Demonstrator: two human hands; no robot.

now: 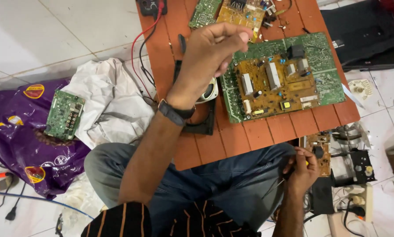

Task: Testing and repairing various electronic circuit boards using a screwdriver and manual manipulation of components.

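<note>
A low red wooden table stands on white tiles, bearing a large circuit board. The left hand hovers just left of that board, fingers curled together, empty. Below the board, off the table's edge, the right hand is clamped on a thin tool.

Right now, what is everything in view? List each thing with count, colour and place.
large circuit board: one, green and tan, on the table.
smaller boards: two, green and tan, table's far edge.
table: one, red-brown slats, centre.
loose circuit board: one, green, on the purple bag.
purple bag: one, floor left.
white cloth: one, beside the bag.
power strip: one, white, floor right.
left hand: raised over the table, fingers pinched.
right hand: low right, gripping a thin tool.
</note>
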